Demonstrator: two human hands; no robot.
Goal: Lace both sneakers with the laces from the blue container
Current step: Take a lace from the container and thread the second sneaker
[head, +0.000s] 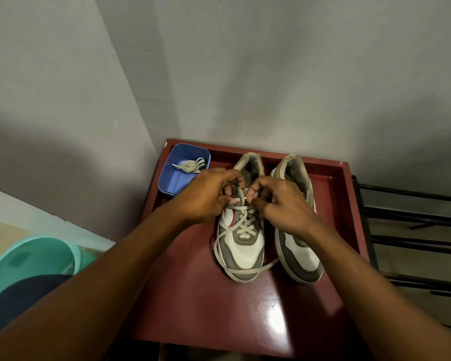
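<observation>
Two grey-and-white sneakers stand side by side on the dark red table (193, 295), toes toward me. The left sneaker (241, 246) has a beige lace (245, 224) crossed through its lower eyelets, with loose ends looping round its toe. My left hand (206, 196) and my right hand (279, 201) meet over its upper eyelets, each pinching the lace near a white tip. The right sneaker (300, 254) shows no lace; my right hand covers its middle. A blue container (172, 183) at the table's back left holds a second coiled lace (192, 165).
Grey walls close the corner behind the table. A teal plastic tub (29, 256) sits low on the left beside a dark blue cloth (24, 295). A black metal rack (412, 230) stands to the right of the table.
</observation>
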